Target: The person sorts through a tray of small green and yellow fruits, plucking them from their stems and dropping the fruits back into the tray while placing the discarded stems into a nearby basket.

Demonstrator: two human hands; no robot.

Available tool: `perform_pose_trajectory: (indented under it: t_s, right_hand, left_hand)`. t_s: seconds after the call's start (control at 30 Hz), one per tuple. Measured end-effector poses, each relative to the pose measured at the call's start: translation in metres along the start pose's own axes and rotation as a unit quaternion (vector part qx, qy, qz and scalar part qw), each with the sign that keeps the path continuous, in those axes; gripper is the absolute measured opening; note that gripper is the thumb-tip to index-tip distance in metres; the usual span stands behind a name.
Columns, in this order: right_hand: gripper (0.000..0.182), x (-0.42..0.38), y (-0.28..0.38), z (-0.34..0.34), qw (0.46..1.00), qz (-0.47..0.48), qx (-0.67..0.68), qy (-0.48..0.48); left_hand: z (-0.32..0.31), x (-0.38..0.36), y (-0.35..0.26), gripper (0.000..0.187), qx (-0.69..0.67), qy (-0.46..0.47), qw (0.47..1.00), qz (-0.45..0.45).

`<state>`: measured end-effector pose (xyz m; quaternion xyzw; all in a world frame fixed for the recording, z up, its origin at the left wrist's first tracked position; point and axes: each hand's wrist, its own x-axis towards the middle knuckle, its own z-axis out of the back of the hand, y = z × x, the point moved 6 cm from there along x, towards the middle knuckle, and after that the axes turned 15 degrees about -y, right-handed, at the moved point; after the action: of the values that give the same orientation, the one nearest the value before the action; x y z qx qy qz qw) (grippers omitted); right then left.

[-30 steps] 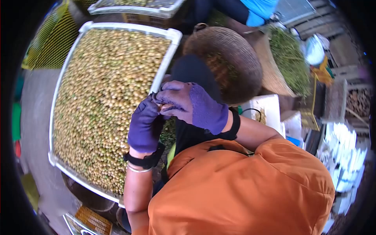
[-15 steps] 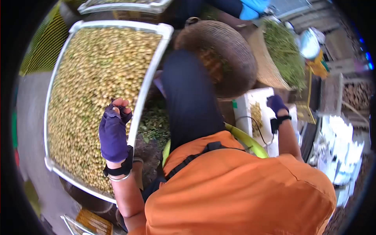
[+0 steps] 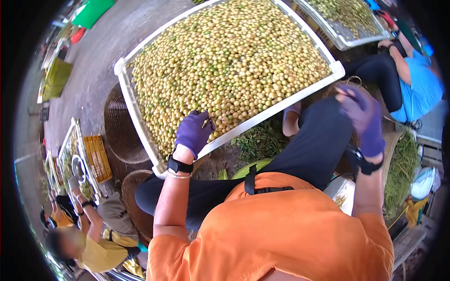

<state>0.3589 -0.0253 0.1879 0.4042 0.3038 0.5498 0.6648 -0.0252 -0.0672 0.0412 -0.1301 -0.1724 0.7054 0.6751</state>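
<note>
My left hand (image 3: 193, 133), in a purple fingerless glove, hangs over the near edge of a white-framed tray (image 3: 262, 114). Its fingers are curled together, and a thin yellowish bit shows at the fingertips; I cannot tell what it is. Small round yellow-green fruits (image 3: 225, 70) cover the tray in a thick layer, some right beside my fingers. My right hand (image 3: 363, 114), gloved the same way, is raised above my knee to the right of the tray. Motion blurs its fingers.
A person in blue (image 3: 419, 86) sits at the right by a second tray (image 3: 344, 44). Another in yellow (image 3: 101, 253) works at the lower left. Woven baskets (image 3: 119, 126) stand left of the tray. Cut greenery (image 3: 401, 171) lies at right, a white box (image 3: 344, 192) beside my leg.
My view has swung left, so the tray now lies ahead. My left hand has turned palm-down over the fruits. My right hand has risen from the white box to above my knee.
</note>
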Motion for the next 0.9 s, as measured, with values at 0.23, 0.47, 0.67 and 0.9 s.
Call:
perform_pose_trajectory:
  t_s: [0.23, 0.47, 0.67, 0.9]
  right_hand:
    - [0.031, 0.016, 0.028, -0.218, 0.855, 0.402, -0.143, 0.294]
    - [0.032, 0.005, -0.046, -0.296, 0.706, 0.498, -0.332, 0.379]
    - [0.030, 0.065, -0.068, -0.259, 0.736, 0.451, -0.361, 0.353]
    - [0.027, 0.103, -0.049, -0.229, 0.785, 0.403, -0.400, 0.248]
  left_hand:
    - [0.018, -0.014, 0.001, 0.027, -0.034, -0.080, 0.995, -0.044]
    - [-0.047, 0.004, -0.027, 0.040, 0.092, -0.064, 0.977, -0.181]
    - [-0.045, 0.008, -0.017, 0.038, 0.105, -0.084, 0.976, -0.172]
    - [-0.022, 0.020, -0.025, 0.034, 0.035, -0.153, 0.978, -0.136]
